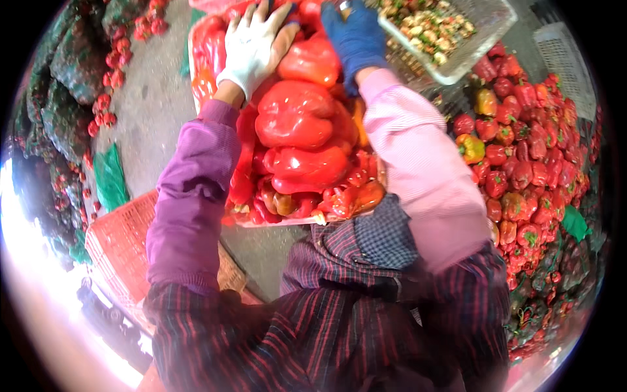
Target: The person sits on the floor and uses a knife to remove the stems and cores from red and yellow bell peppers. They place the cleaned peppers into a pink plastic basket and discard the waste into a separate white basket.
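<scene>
My left hand [254, 49], in a white glove with tan fingers, lies spread palm down on glossy red bell peppers at the top of the view. My right hand [356, 41], in a blue glove, is beside it at the crate's right side. Its fingers curl around a small shiny metal object [345, 6], mostly hidden and cut off by the picture's edge. Between my forearms, large red bell peppers [294, 115] fill a crate [279, 222]. Smaller red pieces [343, 198] and a brownish pepper [281, 201] lie at its near end.
A pale tub [494, 24] of pepper cores and seeds [433, 32] stands at upper right. Below it spreads a large pile of red peppers [531, 161]. Filled net sacks [73, 73] line the left. An orange plastic crate [125, 245] and a green net [110, 176] lie lower left.
</scene>
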The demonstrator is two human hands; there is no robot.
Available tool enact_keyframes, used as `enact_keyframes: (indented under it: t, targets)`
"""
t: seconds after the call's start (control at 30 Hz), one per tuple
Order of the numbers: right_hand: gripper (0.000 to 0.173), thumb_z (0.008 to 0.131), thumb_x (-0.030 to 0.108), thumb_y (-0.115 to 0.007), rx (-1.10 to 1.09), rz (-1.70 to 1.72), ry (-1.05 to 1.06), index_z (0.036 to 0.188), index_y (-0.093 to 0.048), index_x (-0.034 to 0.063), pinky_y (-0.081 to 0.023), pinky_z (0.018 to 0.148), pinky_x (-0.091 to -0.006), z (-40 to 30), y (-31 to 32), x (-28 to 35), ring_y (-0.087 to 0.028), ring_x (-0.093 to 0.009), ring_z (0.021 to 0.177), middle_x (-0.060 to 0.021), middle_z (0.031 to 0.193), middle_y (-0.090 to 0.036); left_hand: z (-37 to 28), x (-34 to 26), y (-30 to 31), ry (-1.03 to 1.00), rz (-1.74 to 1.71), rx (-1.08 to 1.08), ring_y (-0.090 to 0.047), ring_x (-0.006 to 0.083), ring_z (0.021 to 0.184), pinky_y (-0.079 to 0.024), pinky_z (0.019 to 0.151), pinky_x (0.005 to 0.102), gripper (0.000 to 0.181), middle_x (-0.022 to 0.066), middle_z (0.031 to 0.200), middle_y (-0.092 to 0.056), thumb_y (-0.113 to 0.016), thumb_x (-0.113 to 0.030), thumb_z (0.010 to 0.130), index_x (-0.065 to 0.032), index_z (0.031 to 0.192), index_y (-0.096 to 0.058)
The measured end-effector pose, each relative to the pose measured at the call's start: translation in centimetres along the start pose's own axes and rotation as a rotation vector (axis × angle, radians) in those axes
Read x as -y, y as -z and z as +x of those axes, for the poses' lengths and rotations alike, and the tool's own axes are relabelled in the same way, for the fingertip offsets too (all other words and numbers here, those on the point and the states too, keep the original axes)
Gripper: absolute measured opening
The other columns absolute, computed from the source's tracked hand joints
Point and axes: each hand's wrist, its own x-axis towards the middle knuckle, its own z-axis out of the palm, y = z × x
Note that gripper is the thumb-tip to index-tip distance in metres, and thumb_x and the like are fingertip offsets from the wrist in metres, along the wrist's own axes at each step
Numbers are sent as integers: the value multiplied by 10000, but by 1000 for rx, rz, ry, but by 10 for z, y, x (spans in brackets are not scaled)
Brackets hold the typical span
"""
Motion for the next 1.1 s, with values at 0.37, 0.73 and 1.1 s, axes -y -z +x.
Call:
enact_keyframes:
  t: [0.37, 0.73, 1.1]
  targets:
    - [420, 855, 437, -557, 34, 65, -15, 1012, -631, 55, -484, 813, -456, 32, -28, -22, -618, -415, 901, -238, 942, -639, 17, -11, 28, 184, -103, 144, -367, 460, 1279, -275, 1059, 547, 586, 274, 1427, -349, -430, -418, 940, -79, 1413, -355]
    - [304, 901, 346, -507, -76, -6, 183, 1055, -542, 87, -475, 760, -510, -23, -25, -15, -582, -415, 896, -219, 1036, -533, -60, -108, 65, 118, -316, 21, -348, 440, 1287, -238, 1063, 610, 653, 210, 1342, -438, -675, -260, 709, 14, 1267, -478]
    - [348, 838, 370, -581, -232, 391, 114, 971, -617, 50, -490, 775, -477, -24, 31, 4, -620, -407, 842, -222, 895, -635, -71, -83, 45, -20, -44, 42, -361, 416, 1305, -221, 1077, 569, 578, 213, 1377, -442, -588, -289, 840, -47, 1347, -449]
